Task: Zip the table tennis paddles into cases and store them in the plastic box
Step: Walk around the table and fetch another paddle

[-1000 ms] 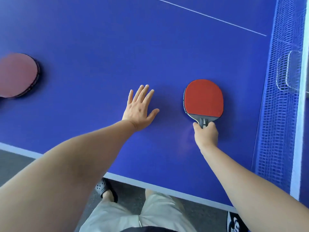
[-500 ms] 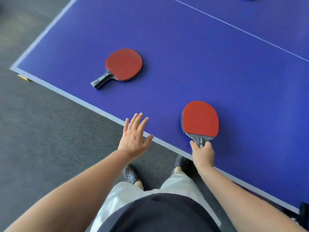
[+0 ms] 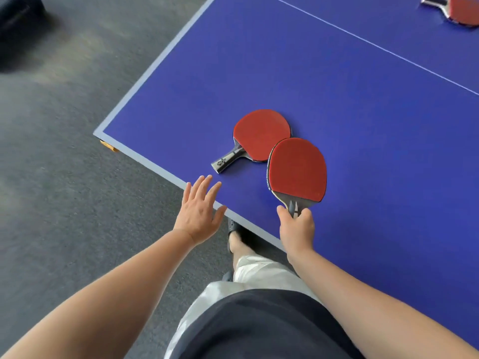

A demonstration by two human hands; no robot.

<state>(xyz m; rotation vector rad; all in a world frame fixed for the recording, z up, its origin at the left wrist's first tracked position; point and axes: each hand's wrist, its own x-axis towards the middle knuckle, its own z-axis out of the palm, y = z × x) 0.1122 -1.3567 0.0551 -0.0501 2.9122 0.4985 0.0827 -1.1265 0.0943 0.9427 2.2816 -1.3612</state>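
Right hand [image 3: 296, 228]: fingers curled round the short handle of the held paddle [image 3: 297, 169], whose blade overlaps the edge of the second paddle [image 3: 260, 134] lying flat on the tabletop [image 3: 337, 99]. Left hand [image 3: 198, 209]: fingers spread, holding nothing, near that paddle's handle. Paddles look light, stiff, with grippy rubber; best taken by the handle.

the single head-worn camera looked steeply down and forward, close over the worktop [image 3: 337, 81] corner, wide-angled, floor [image 3: 64, 151] at left.
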